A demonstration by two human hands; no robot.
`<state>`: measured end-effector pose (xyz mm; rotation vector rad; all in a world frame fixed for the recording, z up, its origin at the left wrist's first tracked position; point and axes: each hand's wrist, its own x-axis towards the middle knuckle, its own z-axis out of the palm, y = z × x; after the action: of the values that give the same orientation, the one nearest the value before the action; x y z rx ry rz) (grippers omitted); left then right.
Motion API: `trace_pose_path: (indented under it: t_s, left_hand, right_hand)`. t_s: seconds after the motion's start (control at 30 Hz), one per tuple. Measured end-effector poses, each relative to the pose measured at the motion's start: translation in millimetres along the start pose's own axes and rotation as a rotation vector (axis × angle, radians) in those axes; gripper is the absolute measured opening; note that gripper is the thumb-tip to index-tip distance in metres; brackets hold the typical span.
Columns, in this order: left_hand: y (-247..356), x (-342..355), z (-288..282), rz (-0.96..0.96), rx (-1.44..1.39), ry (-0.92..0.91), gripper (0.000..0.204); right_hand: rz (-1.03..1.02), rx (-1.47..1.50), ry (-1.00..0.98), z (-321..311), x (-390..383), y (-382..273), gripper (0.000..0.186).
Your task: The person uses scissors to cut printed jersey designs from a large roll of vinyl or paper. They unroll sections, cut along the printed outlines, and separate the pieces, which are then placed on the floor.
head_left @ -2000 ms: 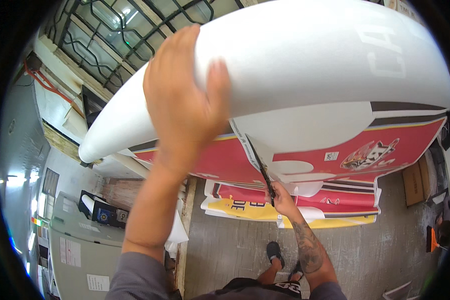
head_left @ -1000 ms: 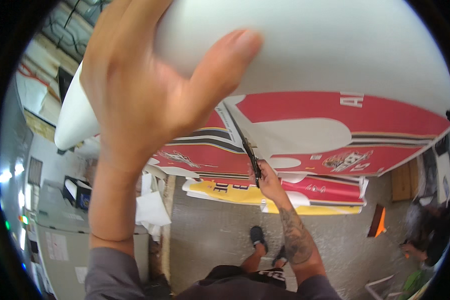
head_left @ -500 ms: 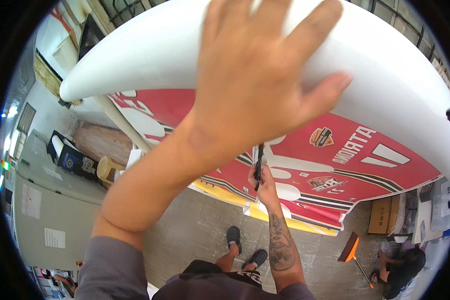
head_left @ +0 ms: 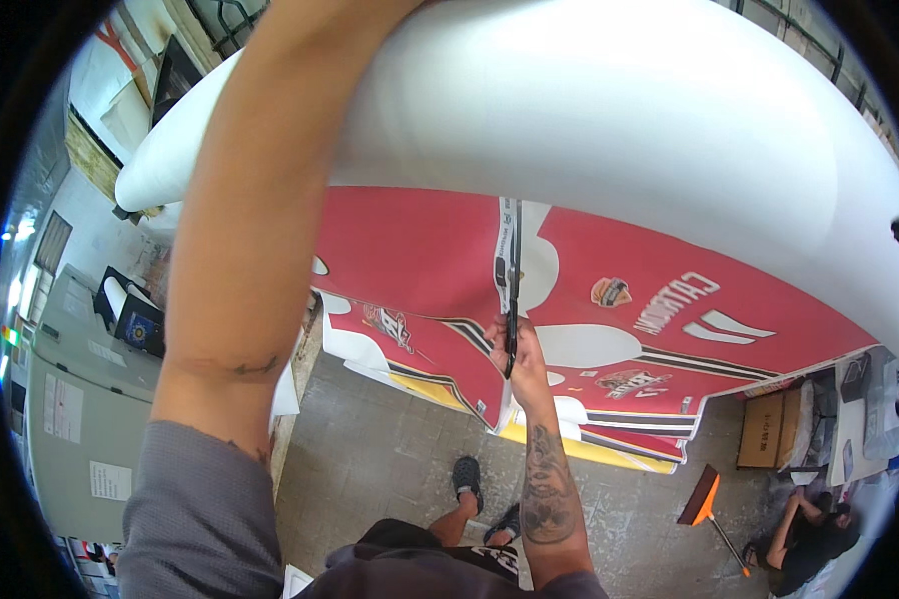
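Note:
A big white roll (head_left: 589, 110) spans the upper view, and a red printed sheet (head_left: 410, 240) with white shapes, dark stripes and logos hangs down from it. My right hand (head_left: 525, 359) is closed round the black handles of long scissors (head_left: 513, 290), which point up toward the roll along a white strip in the sheet. Below the hand, the sheet's lower edge is parted into a left and a right piece. My left forearm (head_left: 255, 210) reaches up over the roll's left part; its hand lies beyond the top edge, out of sight.
Yellow-edged material (head_left: 589, 451) hangs under the red sheet. A grey cabinet (head_left: 90, 399) stands at left. On the right are a cardboard box (head_left: 769, 424), an orange broom (head_left: 707, 499) on the tiled floor, and a crouching person (head_left: 809, 539) in dark clothes.
My left hand has gone up and forward out of view. More red sheet now hangs below the roll, and its left piece has dropped away from the right one. My right hand stays on the scissors.

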<state>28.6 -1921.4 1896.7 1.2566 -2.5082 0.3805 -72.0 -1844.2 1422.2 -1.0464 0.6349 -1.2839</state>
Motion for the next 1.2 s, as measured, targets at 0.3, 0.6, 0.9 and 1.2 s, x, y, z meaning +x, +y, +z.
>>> trace_pose_path:
  t_s: [0.3, 0.6, 0.9, 1.2]
  left_hand:
    - [2, -81, 101, 0.202, 0.295, 0.839, 0.051]
    - [-17, -77, 117, 0.282, 0.372, 0.742, 0.050]
    - [-10, 18, 32, -0.019, -0.122, 0.050, 0.048]
    - [-20, 4, 109, 0.043, 0.259, 0.500, 0.035]
  right_hand:
    - [0.112, -0.005, 0.024, -8, -43, 44, 0.050]
    - [0.079, -0.054, -0.068, -16, 3, 21, 0.043]
    - [0.191, -0.065, -0.052, -16, 25, 1, 0.043]
    - [0.113, -0.161, 0.060, -18, 46, -1, 0.042]
